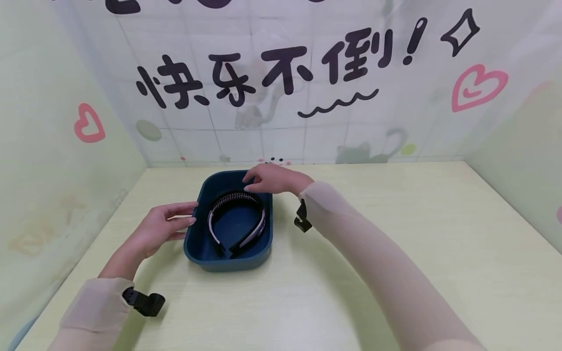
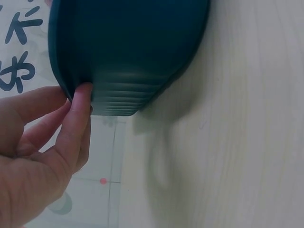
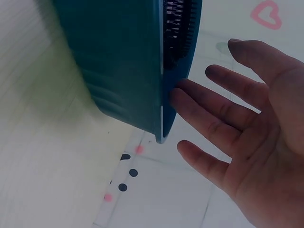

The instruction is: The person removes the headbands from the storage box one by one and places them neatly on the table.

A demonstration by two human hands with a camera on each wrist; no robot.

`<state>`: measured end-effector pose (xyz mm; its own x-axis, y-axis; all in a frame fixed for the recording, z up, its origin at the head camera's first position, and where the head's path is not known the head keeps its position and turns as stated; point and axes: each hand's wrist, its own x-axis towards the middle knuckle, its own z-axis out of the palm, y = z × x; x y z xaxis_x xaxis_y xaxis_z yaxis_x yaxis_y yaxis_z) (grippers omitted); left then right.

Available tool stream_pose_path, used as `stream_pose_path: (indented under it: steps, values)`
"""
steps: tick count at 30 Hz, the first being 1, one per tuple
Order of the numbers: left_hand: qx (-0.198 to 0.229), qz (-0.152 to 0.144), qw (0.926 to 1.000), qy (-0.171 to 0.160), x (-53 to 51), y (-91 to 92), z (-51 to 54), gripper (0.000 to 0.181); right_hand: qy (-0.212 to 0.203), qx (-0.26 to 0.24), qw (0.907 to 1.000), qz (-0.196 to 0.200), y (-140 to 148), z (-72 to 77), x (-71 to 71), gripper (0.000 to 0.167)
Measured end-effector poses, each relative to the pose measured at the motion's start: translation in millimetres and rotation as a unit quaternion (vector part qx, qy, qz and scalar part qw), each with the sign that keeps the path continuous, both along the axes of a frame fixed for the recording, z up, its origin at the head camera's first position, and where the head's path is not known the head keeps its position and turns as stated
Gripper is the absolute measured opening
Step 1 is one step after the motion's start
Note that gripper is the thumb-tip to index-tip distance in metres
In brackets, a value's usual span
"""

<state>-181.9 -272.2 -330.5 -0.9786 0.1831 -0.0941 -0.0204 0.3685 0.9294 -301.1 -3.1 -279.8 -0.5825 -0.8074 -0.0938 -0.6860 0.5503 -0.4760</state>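
left grip (image 1: 159,225), unclenched, touches the blue bin (image 1: 237,265); right grip (image 1: 277,179), loose-fingered, hangs near the headband (image 1: 234,196) inside.

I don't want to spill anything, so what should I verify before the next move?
1. Blue bin upright: ok.
2. Headband inside the bin: ok.
3. Left hand touching the bin: ok.
4. Right hand gripping the bin: not ok; its fingers are spread.
5. Firmness of the left hand's hold: cannot tell.
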Motion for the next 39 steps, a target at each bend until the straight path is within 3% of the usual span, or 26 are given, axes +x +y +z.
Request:
stream_pose_path:
  steps: [11, 39]
  values:
    - [-0.002, 0.002, 1.0000, -0.001, 0.1, 1.9, 2.1, 0.056, 0.001, 0.015, 0.9997, 0.018, -21, 2.8, -3.6, 0.036]
    - [0.008, 0.004, 0.9999, -0.007, -0.1, -0.8, -0.6, 0.056, -0.007, 0.054, 0.9985, -0.003, -48, -6.4, -13.2, 0.033]
